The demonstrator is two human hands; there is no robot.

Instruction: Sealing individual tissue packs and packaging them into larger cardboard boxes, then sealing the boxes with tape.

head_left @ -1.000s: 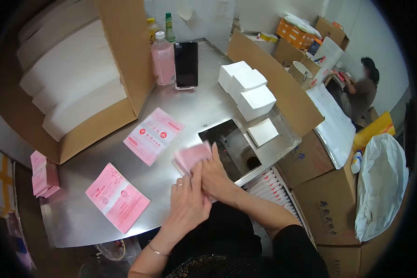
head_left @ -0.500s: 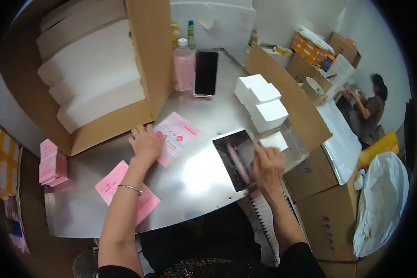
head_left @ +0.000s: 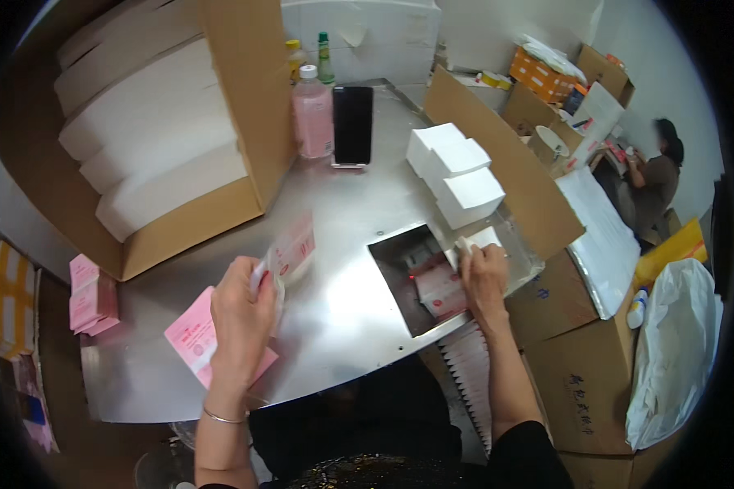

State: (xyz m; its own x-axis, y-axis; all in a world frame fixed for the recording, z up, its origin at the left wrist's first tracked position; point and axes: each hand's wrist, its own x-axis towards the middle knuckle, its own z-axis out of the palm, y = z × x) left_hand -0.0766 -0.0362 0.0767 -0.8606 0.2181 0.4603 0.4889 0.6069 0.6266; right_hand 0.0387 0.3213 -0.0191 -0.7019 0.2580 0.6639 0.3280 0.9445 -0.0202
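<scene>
My left hand [head_left: 245, 306] is closed on a pink printed bag [head_left: 292, 248], which stands tilted above the steel table [head_left: 334, 326]. Below that hand, more flat pink printed bags [head_left: 189, 330] lie on the metal. At the right, my right hand [head_left: 484, 281] has its fingers closed on a small white tissue stack [head_left: 483, 236] beside a rectangular opening [head_left: 393, 281] in the tabletop. Inside the opening rests a pink printed packet [head_left: 440, 289]. Larger white tissue stacks [head_left: 457, 175] stand just beyond my right hand.
A big carton [head_left: 249, 106] holding long white tissue stacks [head_left: 167, 179] rises at the left. Behind stand a pink bottle [head_left: 313, 118] and a phone [head_left: 353, 126]. Pink packs [head_left: 91, 297] sit at the left edge. Cartons [head_left: 575, 387] flank the right; a person [head_left: 656, 175] sits beyond.
My left hand has picked the pink bag up off the table and drawn it toward me. My right hand has closed on the white tissue stack. The pink packet now shows clearly in the opening.
</scene>
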